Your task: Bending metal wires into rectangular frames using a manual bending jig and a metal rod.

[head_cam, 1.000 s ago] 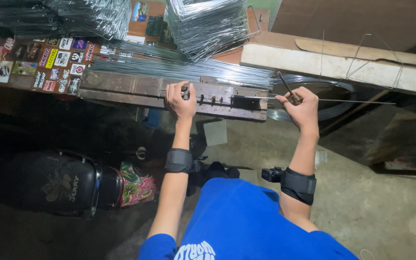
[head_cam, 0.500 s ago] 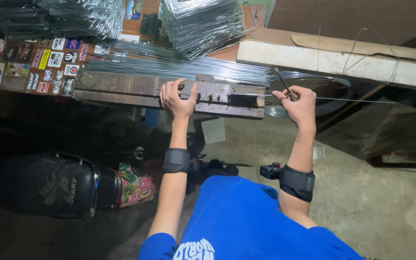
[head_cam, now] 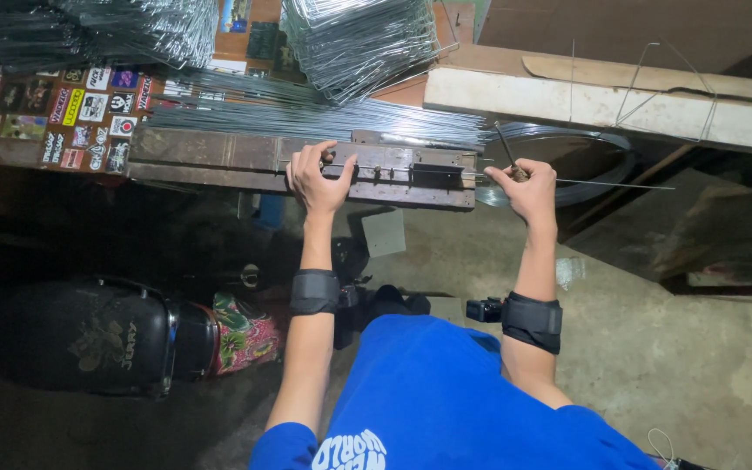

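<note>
Nearest the camera are a blue shirt and two forearms, each with a dark band near the wrist. The left hand [head_cam: 317, 178] rests on the wooden jig block [head_cam: 306, 161] at the worktop's front edge, fingers curled over a small peg or pin there; whether they pinch the wire itself is too small to tell. The right hand [head_cam: 528, 187] is closed around a thin dark handle [head_cam: 506, 150] that slants up from the fist, just beyond the block's right end. A straight wire [head_cam: 607, 183] lies along the block's top between the hands and sticks out well past the right hand. It looks thin, light and springy, probably stiff enough to whip when let go, with slick plating, so a hold close to the block would likely control it best. Behind lie a bed of cut wire rods [head_cam: 324, 117], stacked bent wire frames [head_cam: 359, 39], and a wire coil [head_cam: 585, 165] partly hidden under a pale plank [head_cam: 602, 100]. The floor at left is too dark to read.
</note>
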